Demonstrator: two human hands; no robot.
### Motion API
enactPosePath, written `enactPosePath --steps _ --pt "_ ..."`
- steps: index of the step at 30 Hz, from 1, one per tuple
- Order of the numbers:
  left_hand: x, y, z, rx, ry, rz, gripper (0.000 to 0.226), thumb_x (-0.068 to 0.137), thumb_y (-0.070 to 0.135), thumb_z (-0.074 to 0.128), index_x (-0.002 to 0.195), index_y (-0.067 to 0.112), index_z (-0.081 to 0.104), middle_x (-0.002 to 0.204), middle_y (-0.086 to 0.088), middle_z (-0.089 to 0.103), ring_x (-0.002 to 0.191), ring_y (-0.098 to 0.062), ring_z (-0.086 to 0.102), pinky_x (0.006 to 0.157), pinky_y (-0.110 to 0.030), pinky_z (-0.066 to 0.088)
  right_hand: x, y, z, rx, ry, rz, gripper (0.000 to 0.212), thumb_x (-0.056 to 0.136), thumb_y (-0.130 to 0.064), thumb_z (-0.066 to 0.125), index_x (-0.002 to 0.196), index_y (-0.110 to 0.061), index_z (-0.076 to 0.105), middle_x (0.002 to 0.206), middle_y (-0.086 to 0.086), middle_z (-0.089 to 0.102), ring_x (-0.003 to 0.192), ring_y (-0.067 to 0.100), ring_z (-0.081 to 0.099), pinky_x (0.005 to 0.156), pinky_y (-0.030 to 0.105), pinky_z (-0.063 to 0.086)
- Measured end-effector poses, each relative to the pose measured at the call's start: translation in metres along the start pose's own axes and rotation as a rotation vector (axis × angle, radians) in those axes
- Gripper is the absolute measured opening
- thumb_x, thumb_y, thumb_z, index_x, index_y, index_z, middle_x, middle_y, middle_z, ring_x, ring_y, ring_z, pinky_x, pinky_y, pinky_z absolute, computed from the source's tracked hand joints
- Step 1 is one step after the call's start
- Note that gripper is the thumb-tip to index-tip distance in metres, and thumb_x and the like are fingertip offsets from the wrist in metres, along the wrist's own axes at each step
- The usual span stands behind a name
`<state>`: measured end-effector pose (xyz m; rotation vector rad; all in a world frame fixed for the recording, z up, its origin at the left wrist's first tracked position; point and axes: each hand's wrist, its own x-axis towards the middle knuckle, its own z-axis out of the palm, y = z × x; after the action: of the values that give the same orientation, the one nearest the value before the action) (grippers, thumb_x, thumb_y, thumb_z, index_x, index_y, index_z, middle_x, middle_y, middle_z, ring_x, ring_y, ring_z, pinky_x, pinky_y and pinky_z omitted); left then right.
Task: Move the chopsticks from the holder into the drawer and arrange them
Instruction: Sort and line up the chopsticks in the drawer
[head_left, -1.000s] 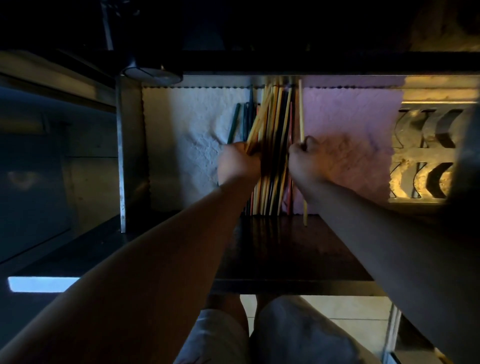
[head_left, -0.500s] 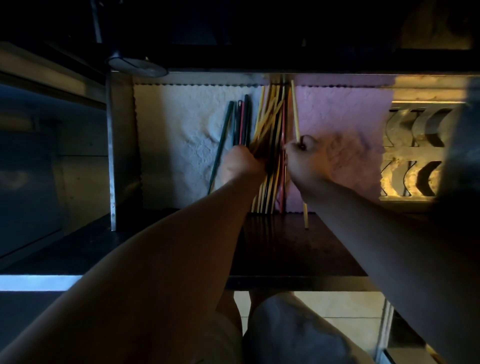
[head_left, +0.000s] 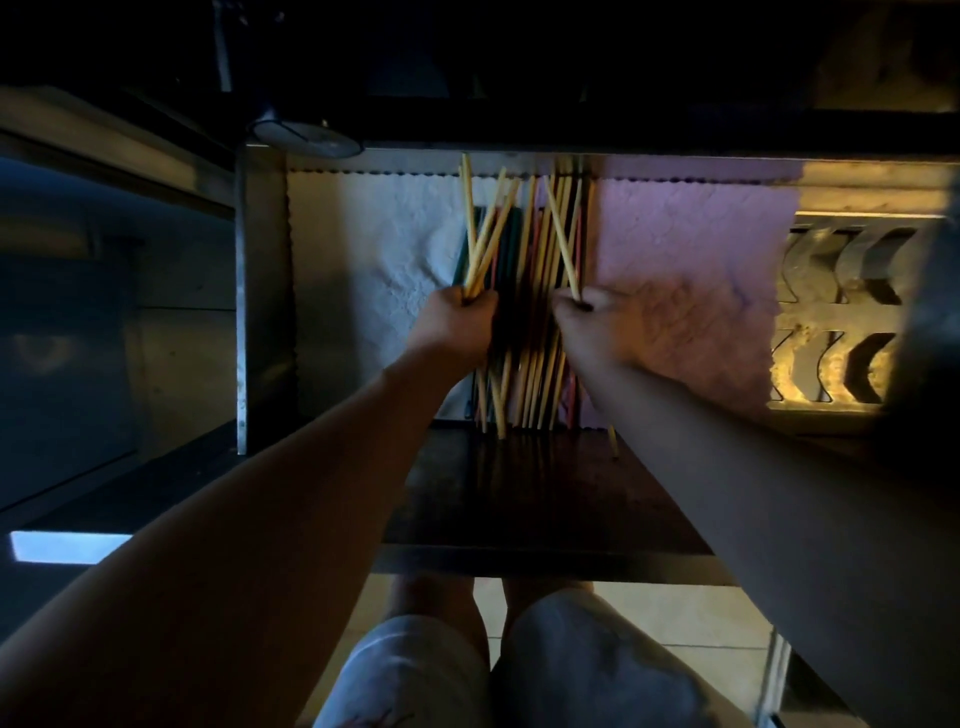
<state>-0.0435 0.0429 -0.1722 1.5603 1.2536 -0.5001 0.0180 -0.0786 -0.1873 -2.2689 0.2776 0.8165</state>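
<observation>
Gripping a bundle (head_left: 485, 234) of yellow chopsticks, the left hand (head_left: 457, 325) is sitting over the middle of the drawer (head_left: 262, 312), fingers curled tight round the lot. The tips are fanning out toward the back edge, and the lower ends are sticking out below the fist toward the front edge. Right hand (head_left: 597, 332), just beside it, is pinching a few yellow sticks (head_left: 563, 239) between thumb and fingertips; these are crossing one another above the hand.

Between and under both hands the rest of the chopsticks (head_left: 530, 374), yellow, red, green and dark, are lying lengthwise, front to back, down the drawer's middle. They are running along the seam where a white liner (head_left: 374, 270) on the left is meeting a pink liner (head_left: 685, 270) on the right. One stray stick (head_left: 614, 444) is poking out over the front edge, below the right wrist.

Past the pink liner, toward the right edge, a metal grille (head_left: 841, 322) with curved cutouts is catching warm light. Dim lighting is hiding exact counts. Knees (head_left: 519, 665) in pale shorts are showing below the drawer front.
</observation>
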Motion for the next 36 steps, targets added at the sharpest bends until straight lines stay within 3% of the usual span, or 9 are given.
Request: enactPosePath --steps 3,5,7,13,18,23,29,33,36 --pt "0.001 -0.006 -0.006 -0.075 0.026 0.002 0.020 0.090 0.030 0.056 0.086 0.012 0.064 0.076 -0.014 0.068 0.071 -0.029 0.067 0.065 -0.038 0.054 -0.005 -0.005 0.007 -0.008 0.002 -0.018 0.020 0.086 -0.024 0.063 0.097 -0.014 0.076 0.091 0.012 0.073 0.083 0.027 0.066 0.079 0.034 0.055" --pt "0.001 -0.010 -0.011 -0.158 0.018 -0.018 0.020 0.093 0.025 0.053 0.099 0.008 0.063 0.072 -0.014 0.065 0.060 -0.027 0.064 0.054 -0.034 0.053 -0.009 -0.010 0.009 -0.088 -0.001 -0.052 0.020 0.086 -0.024 0.063 0.100 -0.016 0.075 0.097 0.009 0.074 0.090 0.024 0.067 0.073 0.020 0.045" --pt "0.001 -0.014 -0.016 -0.218 0.012 -0.043 0.020 0.098 0.021 0.051 0.106 0.006 0.061 0.066 -0.008 0.058 0.048 -0.019 0.057 0.045 -0.024 0.046 -0.013 -0.012 0.013 -0.136 -0.008 -0.055 0.021 0.086 -0.027 0.062 0.100 -0.017 0.075 0.098 0.006 0.074 0.093 0.021 0.066 0.070 0.017 0.040" --pt "-0.001 -0.018 -0.022 -0.258 -0.001 -0.031 0.020 0.098 0.026 0.053 0.106 0.011 0.063 0.072 -0.002 0.057 0.053 -0.013 0.051 0.048 -0.023 0.046 -0.020 -0.013 0.030 -0.247 -0.041 -0.036 0.022 0.085 -0.031 0.060 0.093 -0.015 0.073 0.089 0.007 0.071 0.086 0.024 0.066 0.070 0.023 0.045" --pt "0.003 -0.025 -0.025 -0.371 -0.008 -0.076 0.022 0.098 0.028 0.054 0.103 0.009 0.063 0.071 -0.002 0.057 0.053 -0.014 0.050 0.051 -0.026 0.045 -0.017 -0.023 0.044 -0.434 0.001 0.000 0.029 0.086 -0.032 0.058 0.105 -0.013 0.067 0.105 0.009 0.069 0.098 0.029 0.067 0.082 0.038 0.056" --pt "0.002 -0.030 -0.029 -0.433 -0.007 -0.086 0.019 0.098 0.025 0.054 0.101 0.008 0.061 0.069 -0.004 0.057 0.050 -0.014 0.049 0.051 -0.027 0.044 -0.014 -0.039 0.049 -0.500 0.043 0.097 0.037 0.084 -0.029 0.063 0.113 -0.007 0.057 0.121 0.012 0.063 0.110 0.031 0.063 0.088 0.036 0.049" --pt "0.000 -0.029 -0.031 -0.424 -0.037 -0.083 0.018 0.099 0.025 0.052 0.104 0.010 0.061 0.073 -0.004 0.059 0.055 -0.014 0.051 0.054 -0.029 0.046 -0.016 -0.037 0.042 -0.400 0.047 0.078 0.037 0.083 -0.034 0.057 0.108 -0.007 0.065 0.109 0.011 0.068 0.099 0.031 0.066 0.078 0.031 0.052" --pt "-0.003 -0.023 -0.029 -0.427 -0.057 -0.111 0.019 0.099 0.020 0.050 0.112 0.008 0.058 0.078 -0.007 0.060 0.056 -0.016 0.051 0.054 -0.029 0.046 -0.017 -0.028 0.030 -0.372 0.039 -0.061 0.029 0.092 -0.037 0.051 0.075 -0.014 0.059 0.078 0.010 0.059 0.084 0.030 0.064 0.066 0.027 0.041" --pt "-0.004 -0.019 -0.020 -0.387 -0.020 -0.120 0.006 0.097 0.019 0.051 0.099 0.015 0.055 0.077 -0.007 0.056 0.058 -0.019 0.050 0.056 -0.031 0.045 -0.022 -0.023 0.019 -0.333 0.031 -0.119 0.035 0.097 -0.040 0.045 0.078 -0.014 0.057 0.077 0.009 0.053 0.078 0.030 0.057 0.066 0.028 0.035"
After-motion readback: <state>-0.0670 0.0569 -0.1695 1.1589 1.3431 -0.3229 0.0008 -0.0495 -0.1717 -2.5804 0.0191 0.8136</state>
